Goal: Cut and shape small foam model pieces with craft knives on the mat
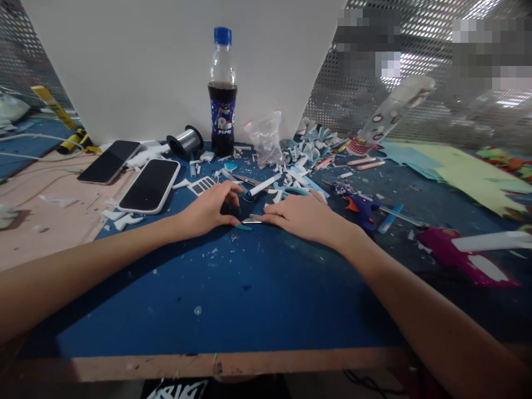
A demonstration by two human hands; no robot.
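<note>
My left hand (208,209) rests low over the blue mat, its fingers and thumb curved around a small dark flat piece (231,209). Its thumb, with a long teal nail, lies beside a thin silver blade (251,220). My right hand (305,217) lies palm down with its fingers together, gripping the blade, which points left; its handle is hidden. Just beyond the right fingers are a light blue looped handle (293,190) and a white piece with dark patches (273,197). A white pen-like stick (264,185) lies between the hands.
Two phones (108,162) (150,186) lie at left, near a wire spool (185,142). A Pepsi bottle (223,105) and a plastic bag (266,138) stand behind, beside paper scraps (313,145). On the right are a blue glue gun (363,210) and a magenta one (451,252).
</note>
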